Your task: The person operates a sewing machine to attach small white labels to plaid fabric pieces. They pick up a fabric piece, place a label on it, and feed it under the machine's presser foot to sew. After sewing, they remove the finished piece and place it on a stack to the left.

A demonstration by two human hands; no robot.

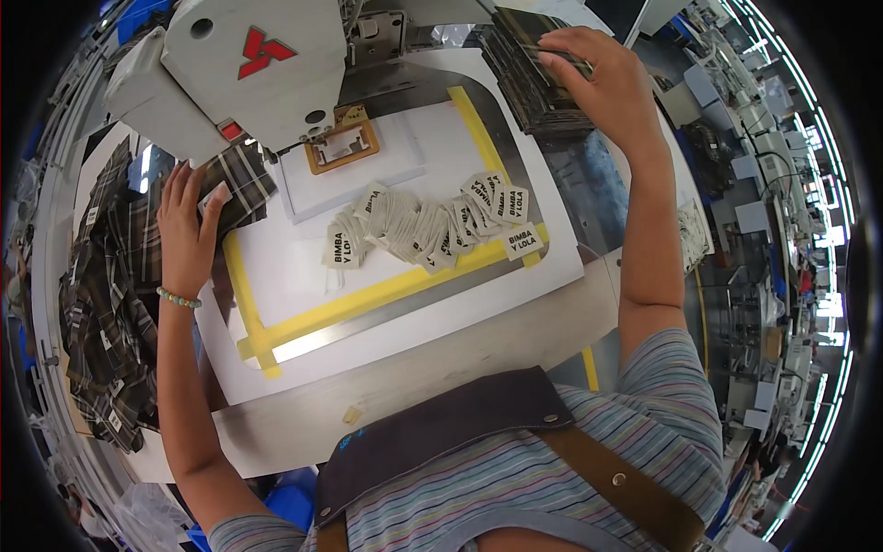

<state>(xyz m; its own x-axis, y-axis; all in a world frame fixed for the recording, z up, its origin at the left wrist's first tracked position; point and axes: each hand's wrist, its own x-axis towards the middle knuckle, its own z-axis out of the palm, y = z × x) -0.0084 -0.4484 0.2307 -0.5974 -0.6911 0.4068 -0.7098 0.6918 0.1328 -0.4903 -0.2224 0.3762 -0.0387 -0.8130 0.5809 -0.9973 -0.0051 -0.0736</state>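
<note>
My left hand (189, 216) lies over a grey and brown plaid cloth piece (241, 189), fingers stretched out and thumb apart, beside a small white tag. That piece reaches toward the sewing machine's head (262, 69). At the far right my right hand (602, 78) is at the top of a stack of dark plaid pieces (538, 87), its thumb and fingers spread apart. Under the needle area sits a small orange-yellow frame (317, 161) on a clear plate (405, 166). Many white printed labels (405, 225) lie overlapping in the middle, with one label (521, 241) at their right end.
A heap of plaid pieces (106, 313) lies along the left side of the table. Yellow tape (368, 302) borders the white work board (414, 336). A small beige scrap (351, 416) rests near the front edge. Other machines and benches stand around the right side.
</note>
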